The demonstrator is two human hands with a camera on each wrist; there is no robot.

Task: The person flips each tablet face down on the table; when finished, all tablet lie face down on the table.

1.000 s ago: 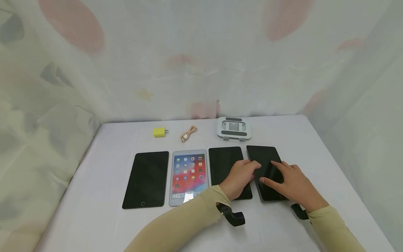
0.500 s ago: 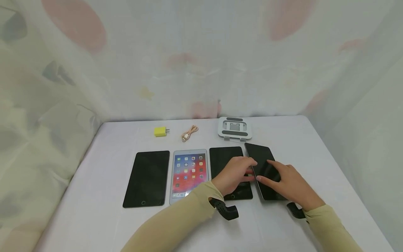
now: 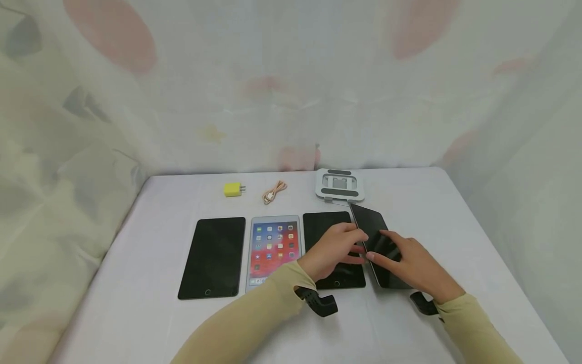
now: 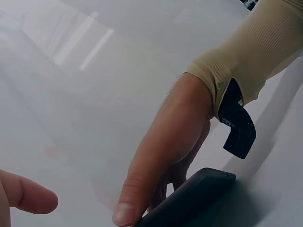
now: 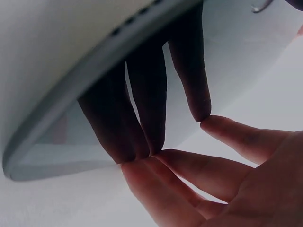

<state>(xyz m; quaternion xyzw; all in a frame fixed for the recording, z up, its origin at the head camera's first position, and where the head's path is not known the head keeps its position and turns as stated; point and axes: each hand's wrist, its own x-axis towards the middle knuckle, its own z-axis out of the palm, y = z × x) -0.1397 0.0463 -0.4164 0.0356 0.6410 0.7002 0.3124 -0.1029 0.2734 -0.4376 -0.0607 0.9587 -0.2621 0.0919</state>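
Note:
In the head view my left hand (image 3: 334, 246) grips the left edge of the rightmost black tablet (image 3: 370, 217), thumb at the top of the edge and other fingers low against it. The tablet tilts, its left edge raised. My right hand (image 3: 411, 263) lies over its screen, thumb and fingers spread. In the right wrist view the right fingertips (image 5: 137, 168) touch a glossy surface that mirrors them. The left wrist view shows a dark tablet edge (image 4: 194, 194) with the right thumb (image 4: 130, 203) on it. A second black tablet (image 3: 318, 227) lies flat, partly behind the left hand.
Left of these lie a white tablet with a lit home screen (image 3: 275, 242) and another black tablet (image 3: 213, 258). Farther back are a yellow charger plug (image 3: 232, 189), a coiled peach cable (image 3: 274, 192) and a grey folded stand (image 3: 339, 184), close beyond the tilted tablet's far corner.
The rightmost tablet's left edge has risen from flat to tilted, and its far end has shifted slightly left. Both hands have moved a little left with it.

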